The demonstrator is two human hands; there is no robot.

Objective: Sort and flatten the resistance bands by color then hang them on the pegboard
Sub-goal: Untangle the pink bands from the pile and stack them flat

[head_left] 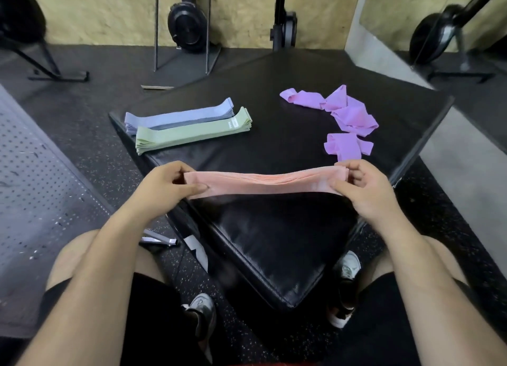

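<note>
L grip (162,184) & R grip (362,190) pinch pink stack (266,183) ends; blue (175,117), green (192,133) stacked flat; purple (348,116) crumpled; none hung yet.

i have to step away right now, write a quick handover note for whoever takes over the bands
Left hand pinches one end of the pink stack, right hand the other, held over the black pad.
Done: blue stack and green stack lie flat side by side on the pad.
Left: set pink down, flatten the crumpled purple bands, hang all on the pegboard at left.
</note>
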